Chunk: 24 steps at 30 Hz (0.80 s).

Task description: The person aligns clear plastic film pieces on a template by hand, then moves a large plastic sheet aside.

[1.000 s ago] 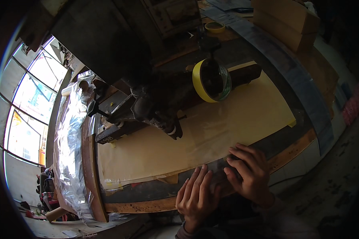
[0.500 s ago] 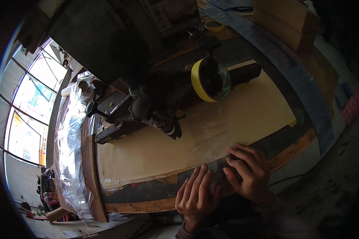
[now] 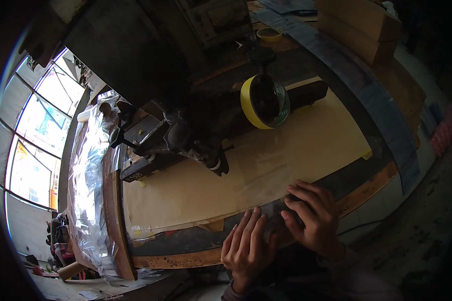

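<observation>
My left hand (image 3: 247, 247) rests at the near edge of the table, fingers stretched out and pointing away, holding nothing. To its right my right hand (image 3: 314, 216) lies with fingers apart and a little bent, its fingertips by the near edge of a large cream-coloured sheet (image 3: 196, 198). The sheet lies on a dark table mat (image 3: 186, 243), with small bits of yellow tape (image 3: 367, 154) at its corner. Above the sheet stands a dark machine head (image 3: 186, 138) with a long dark bar (image 3: 309, 95). A yellow tape roll (image 3: 253, 106) hangs over the sheet.
Crumpled clear plastic film (image 3: 90, 190) covers the left side by the windows. A wooden strip (image 3: 186, 259) edges the table's front. Cardboard boxes (image 3: 354, 25) stand at the far right beside a long blue-grey strip (image 3: 356, 85). Another yellow tape roll (image 3: 269, 34) lies at the back.
</observation>
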Available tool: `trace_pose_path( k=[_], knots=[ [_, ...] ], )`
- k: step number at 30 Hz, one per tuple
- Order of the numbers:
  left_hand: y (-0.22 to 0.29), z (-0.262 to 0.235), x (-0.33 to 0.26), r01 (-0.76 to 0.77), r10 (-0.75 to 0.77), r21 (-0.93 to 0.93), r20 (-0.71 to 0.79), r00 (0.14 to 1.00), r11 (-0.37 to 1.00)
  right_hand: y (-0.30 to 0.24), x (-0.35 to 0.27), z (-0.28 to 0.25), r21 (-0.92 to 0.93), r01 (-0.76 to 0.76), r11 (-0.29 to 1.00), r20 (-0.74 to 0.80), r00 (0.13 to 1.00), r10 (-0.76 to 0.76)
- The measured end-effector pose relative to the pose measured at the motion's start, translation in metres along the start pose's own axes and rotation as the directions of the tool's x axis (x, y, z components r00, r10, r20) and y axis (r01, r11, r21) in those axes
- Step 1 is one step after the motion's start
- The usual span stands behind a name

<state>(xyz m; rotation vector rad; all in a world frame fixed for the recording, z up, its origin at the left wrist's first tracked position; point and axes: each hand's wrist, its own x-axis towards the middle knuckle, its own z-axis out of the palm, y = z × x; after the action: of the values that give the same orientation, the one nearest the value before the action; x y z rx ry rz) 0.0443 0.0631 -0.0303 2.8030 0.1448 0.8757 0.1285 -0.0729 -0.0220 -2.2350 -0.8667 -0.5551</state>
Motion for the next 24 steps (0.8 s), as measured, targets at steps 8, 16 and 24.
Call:
trace_pose_path(
  k=[8, 16, 24],
  knots=[
    [0.0012, -0.0006, 0.001, 0.001, -0.001, -0.008, -0.001, 1.0, 1.0, -0.0006, 0.0001, -0.002, -0.005, -0.004, 1.0, -0.003, 1.0, 0.004],
    [0.0011, -0.0023, -0.0014, 0.008, -0.008, -0.016, 0.004, 1.0, 1.0, -0.001, -0.0028, 0.003, 0.01, 0.009, 1.0, -0.034, 0.999, -0.008],
    [0.0039, -0.0055, 0.0014, -0.019, 0.015, -0.104, -0.046, 0.999, 0.994, 0.0004, -0.0059, 0.0028, -0.017, 0.024, 1.0, -0.107, 0.994, -0.026]
  ],
)
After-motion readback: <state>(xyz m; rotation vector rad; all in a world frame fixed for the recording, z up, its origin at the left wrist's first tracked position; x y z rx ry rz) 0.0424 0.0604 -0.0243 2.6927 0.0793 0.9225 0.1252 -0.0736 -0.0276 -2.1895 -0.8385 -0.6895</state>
